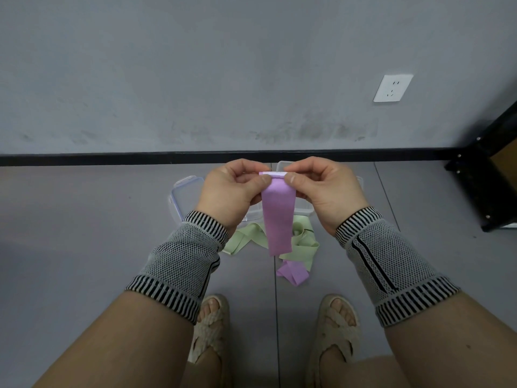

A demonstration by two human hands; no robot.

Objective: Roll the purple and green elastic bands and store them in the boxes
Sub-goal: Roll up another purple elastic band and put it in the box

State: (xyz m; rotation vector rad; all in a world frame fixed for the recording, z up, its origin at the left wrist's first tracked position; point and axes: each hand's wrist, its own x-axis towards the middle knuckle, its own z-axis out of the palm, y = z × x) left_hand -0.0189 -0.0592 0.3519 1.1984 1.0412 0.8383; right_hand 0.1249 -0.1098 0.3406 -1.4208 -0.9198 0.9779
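Observation:
The purple elastic band hangs down from between both hands, and its lower end lies folded on the floor. My left hand pinches the band's top edge from the left. My right hand pinches the same edge from the right, where a small fold or roll starts. The green elastic band lies crumpled on the floor below my hands. Clear plastic boxes stand on the floor behind the hands, mostly hidden by them. A clear lid lies to their left.
A grey wall with a black skirting strip runs across behind the boxes. A black metal frame stands at the right. A white wall socket is on the wall. My sandalled feet are near the bottom.

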